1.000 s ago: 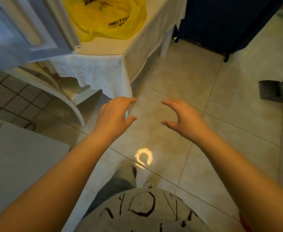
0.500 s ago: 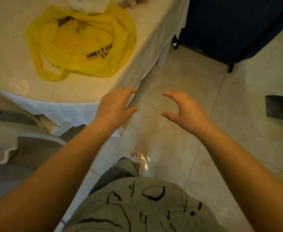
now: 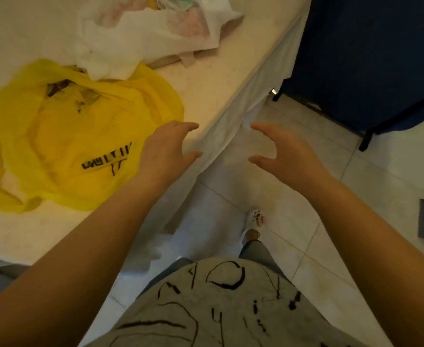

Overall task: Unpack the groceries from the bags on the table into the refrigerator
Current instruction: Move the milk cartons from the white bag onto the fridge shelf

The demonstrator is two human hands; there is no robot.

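Hands empty, fingers spread: left over yellow bag, right over floor.

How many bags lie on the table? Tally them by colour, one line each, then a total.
Yellow plastic bag: 1
White plastic bag: 1
Total: 2 bags on the table. What the white bag holds is too blurred to count.
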